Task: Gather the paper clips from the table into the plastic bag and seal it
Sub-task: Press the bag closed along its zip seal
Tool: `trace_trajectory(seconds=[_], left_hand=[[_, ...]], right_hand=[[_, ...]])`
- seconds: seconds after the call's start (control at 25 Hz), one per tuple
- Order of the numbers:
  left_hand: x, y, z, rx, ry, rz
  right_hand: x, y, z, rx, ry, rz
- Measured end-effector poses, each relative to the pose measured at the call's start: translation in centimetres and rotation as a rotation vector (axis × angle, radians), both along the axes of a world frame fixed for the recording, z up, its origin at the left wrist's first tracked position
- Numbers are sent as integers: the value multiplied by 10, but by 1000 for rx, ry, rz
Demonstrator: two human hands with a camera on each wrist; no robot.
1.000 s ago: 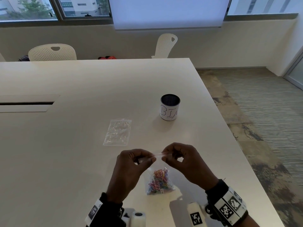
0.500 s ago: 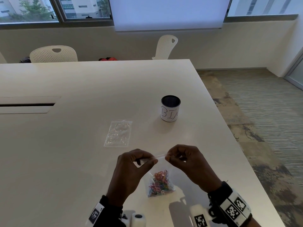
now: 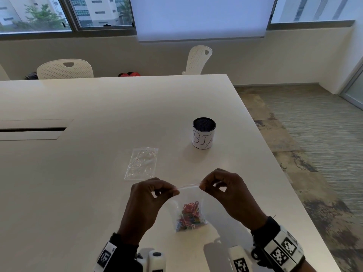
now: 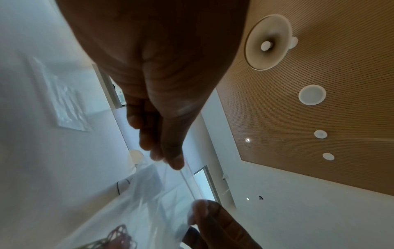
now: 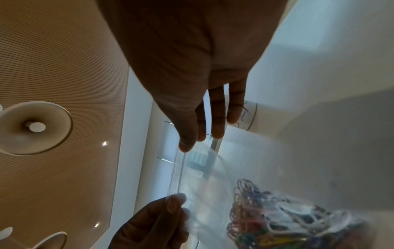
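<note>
A small clear plastic bag hangs above the table's near edge with a heap of coloured paper clips in its bottom. My left hand pinches the left end of the bag's zip strip, and my right hand pinches the right end. The strip runs taut between them. In the left wrist view my left hand pinches the bag. In the right wrist view my right hand holds the strip, with the clips below.
A second clear bag lies flat on the white table just beyond my hands. A black mesh cup with a white label stands to the right of it. The table's right edge is close, with carpet beyond. Two white chairs stand at the far side.
My hands have drawn a little further apart along the zip strip, the right one sliding rightward. The bag still hangs between them.
</note>
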State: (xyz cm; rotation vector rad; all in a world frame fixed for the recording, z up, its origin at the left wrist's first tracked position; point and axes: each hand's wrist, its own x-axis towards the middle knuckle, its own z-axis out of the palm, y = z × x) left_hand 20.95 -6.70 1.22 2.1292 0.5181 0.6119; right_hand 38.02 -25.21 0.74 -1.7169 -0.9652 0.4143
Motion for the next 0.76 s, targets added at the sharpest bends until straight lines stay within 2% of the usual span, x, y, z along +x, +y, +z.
trace_trajectory(seconds=[0.28,0.44,0.6,0.76], left_hand=[[21,29,27,138,50,17],[30,47,42,149,105,-33],[60,77,26,168,225,-94],[107,106,-2,165,291,-83]], right_hand=[[27,31,20,2,99,87],[36,44,29,-31,254,115],[58,69,15,-122,376,56],[88,101,-8,-219,271,-109]])
